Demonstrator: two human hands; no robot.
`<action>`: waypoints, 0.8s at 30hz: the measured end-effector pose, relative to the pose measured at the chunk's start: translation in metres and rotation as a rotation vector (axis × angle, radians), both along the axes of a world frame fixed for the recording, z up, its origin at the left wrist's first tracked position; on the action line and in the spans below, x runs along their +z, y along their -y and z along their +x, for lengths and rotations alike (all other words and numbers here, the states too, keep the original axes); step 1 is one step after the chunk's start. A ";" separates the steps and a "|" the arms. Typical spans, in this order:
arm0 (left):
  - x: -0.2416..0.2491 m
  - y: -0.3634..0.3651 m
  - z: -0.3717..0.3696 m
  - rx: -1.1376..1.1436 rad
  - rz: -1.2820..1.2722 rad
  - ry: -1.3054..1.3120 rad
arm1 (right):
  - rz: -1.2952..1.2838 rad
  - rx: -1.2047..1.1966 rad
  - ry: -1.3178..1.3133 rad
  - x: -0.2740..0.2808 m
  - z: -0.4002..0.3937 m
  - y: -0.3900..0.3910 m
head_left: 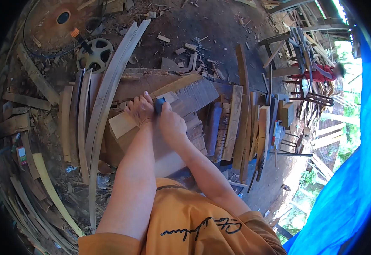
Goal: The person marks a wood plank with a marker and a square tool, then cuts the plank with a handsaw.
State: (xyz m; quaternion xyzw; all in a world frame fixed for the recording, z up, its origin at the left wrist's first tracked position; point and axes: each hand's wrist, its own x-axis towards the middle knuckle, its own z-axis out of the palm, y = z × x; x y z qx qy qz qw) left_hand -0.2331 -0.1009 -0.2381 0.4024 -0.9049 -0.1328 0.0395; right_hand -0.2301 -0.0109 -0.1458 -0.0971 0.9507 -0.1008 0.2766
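Note:
Near the middle of the head view, my right hand (171, 124) is closed round a small blue object (159, 104), which stands over pale wood. Just left of it, my left hand (140, 109) lies on a light wooden block (122, 123), its fingers bent beside the blue object; whether they press on anything is hidden. A wide grey-brown board (197, 96) lies right of the blue object, beyond my hands. Below my hands a smooth pale wooden surface (165, 158) reaches toward my orange shirt.
Long curved planks (105, 95) stand close on the left. More boards (233, 123) are stacked at the right. A wheel-like metal part (95, 54) and wood scraps (190, 46) lie beyond. A person in red (323, 73) is at the far right, near a blue tarp (342, 199).

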 end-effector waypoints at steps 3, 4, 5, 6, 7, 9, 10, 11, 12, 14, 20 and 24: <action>0.007 0.001 0.002 -0.002 -0.007 0.004 | -0.002 0.023 0.015 0.013 0.013 -0.014; 0.009 0.000 0.002 -0.008 -0.013 0.005 | 0.001 0.035 0.033 0.023 0.019 -0.021; 0.007 0.000 0.002 0.000 -0.010 0.011 | 0.004 0.043 0.039 0.030 0.021 -0.022; 0.004 0.000 0.001 -0.004 -0.024 -0.005 | 0.032 0.004 0.079 0.036 0.024 -0.022; 0.002 0.000 0.002 -0.013 -0.040 -0.021 | 0.059 -0.040 0.120 0.039 0.027 -0.022; 0.000 0.001 0.003 -0.003 -0.021 -0.006 | 0.011 -0.011 0.058 0.008 0.011 -0.009; 0.001 0.001 0.001 0.010 -0.005 -0.004 | -0.038 0.020 -0.018 0.002 0.002 -0.003; -0.001 0.002 -0.002 0.007 -0.016 -0.014 | -0.049 0.017 -0.028 0.002 -0.001 -0.002; -0.006 0.001 -0.001 0.010 -0.029 -0.015 | -0.067 0.013 0.002 0.002 -0.001 -0.002; -0.005 0.001 0.001 0.011 -0.036 -0.020 | -0.080 0.007 0.029 0.010 0.007 -0.010; 0.001 -0.001 0.002 -0.011 -0.068 -0.062 | 0.042 -0.059 0.072 0.021 0.028 -0.025; -0.004 0.002 -0.001 0.010 -0.037 0.003 | -0.057 0.040 -0.015 0.003 0.003 -0.008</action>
